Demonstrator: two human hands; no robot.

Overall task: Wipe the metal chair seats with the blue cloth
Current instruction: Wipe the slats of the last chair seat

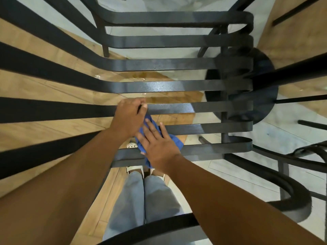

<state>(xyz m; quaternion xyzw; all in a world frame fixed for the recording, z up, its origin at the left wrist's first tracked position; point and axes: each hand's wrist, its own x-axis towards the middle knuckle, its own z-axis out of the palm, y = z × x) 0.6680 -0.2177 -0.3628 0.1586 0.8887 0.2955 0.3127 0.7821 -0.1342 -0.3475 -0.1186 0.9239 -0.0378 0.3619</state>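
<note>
Pressing blue cloth (174, 140) flat, right hand (158, 147) crosses side-to-side slats (203, 129).

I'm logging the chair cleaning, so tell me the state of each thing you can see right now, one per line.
Left hand: fingers curled over a seat slat, gripping it.
Right hand: fingers straight, pressing the cloth flat.
Blue cloth: bunched under the right hand, lying across the slats.
Metal chair seat: black slats, with a sheen on the middle ones.

Wood-plank floor (44, 89) showing at left, pale tile (276, 135) at right; round black table base (261, 82) sitting at right; jeans (141, 200) at bottom center.
</note>
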